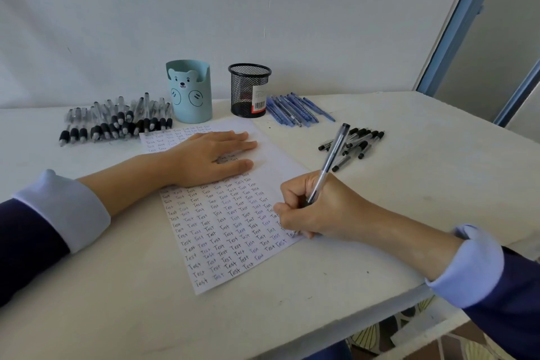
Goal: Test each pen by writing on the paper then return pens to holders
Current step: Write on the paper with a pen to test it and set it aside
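- Paper (274, 155) is laid at a slant on the white table (117, 316), near its middle; most of the sheet is covered with rows of the handwritten word "Test".
- Left hand (210, 155) is pressed flat on the upper part of the sheet, palm down, with the fingers straight and close together.
- Right hand (312, 210) is set at the right edge of the sheet, beside the lower rows. Its fingers and thumb are curled tightly round the lower barrel of a clear pen (330, 159).
- The pen is tilted, with its black end pointing up and away from the person. Its tip is mostly hidden under the hand, at the paper's edge.
- Two holders are stood behind the sheet, side by side: a teal bear holder (190, 90) and, to its right, a black mesh holder (249, 90).
- Clear pens with black grips (117, 123) are heaped left of the teal holder.
- Blue pens (295, 109) are laid just right of the mesh holder.
- Black-capped pens (358, 140) are scattered nearer, right of the sheet and behind the writing hand.
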`<state>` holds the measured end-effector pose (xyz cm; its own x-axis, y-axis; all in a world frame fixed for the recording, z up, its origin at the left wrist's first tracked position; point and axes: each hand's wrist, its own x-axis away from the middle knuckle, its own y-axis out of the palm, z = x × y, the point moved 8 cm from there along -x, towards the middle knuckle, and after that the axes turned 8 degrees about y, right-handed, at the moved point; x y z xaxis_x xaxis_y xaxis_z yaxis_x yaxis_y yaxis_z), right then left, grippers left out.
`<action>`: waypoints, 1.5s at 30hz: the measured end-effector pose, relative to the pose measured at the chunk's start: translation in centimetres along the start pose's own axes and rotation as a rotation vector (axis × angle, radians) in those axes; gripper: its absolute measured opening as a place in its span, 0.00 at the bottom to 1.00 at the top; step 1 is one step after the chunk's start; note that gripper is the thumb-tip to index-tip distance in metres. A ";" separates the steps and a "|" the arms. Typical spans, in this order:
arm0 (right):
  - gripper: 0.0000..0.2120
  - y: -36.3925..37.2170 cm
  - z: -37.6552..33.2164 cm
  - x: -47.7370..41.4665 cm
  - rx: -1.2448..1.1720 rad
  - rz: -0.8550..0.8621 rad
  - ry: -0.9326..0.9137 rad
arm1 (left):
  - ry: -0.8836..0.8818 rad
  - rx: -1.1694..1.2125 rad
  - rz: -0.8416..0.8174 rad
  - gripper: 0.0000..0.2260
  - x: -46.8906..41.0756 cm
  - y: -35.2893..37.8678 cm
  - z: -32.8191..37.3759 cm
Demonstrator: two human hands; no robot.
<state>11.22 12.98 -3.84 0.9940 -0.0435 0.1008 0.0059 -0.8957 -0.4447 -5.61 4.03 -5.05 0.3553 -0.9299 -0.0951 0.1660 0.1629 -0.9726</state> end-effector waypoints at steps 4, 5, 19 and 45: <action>0.21 0.3 -0.2 0.2 0.035 -0.010 0.001 | -0.003 0.009 0.001 0.35 0.0 0.0 -0.2; 0.21 0.3 -0.3 0.3 0.046 -0.003 0.002 | -0.004 0.009 -0.001 0.35 0.0 0.0 -0.2; 0.22 0.2 -0.3 0.4 0.031 -0.025 0.051 | -0.012 0.014 -0.001 0.36 0.0 0.1 -0.2; 0.22 -0.3 -0.1 0.1 0.052 0.019 0.034 | -0.003 0.009 0.004 0.34 -0.1 0.2 -0.4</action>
<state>11.35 13.22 -3.58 0.9897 -0.0758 0.1219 -0.0060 -0.8705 -0.4922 -5.96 4.06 -5.27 0.3587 -0.9283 -0.0983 0.1729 0.1696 -0.9702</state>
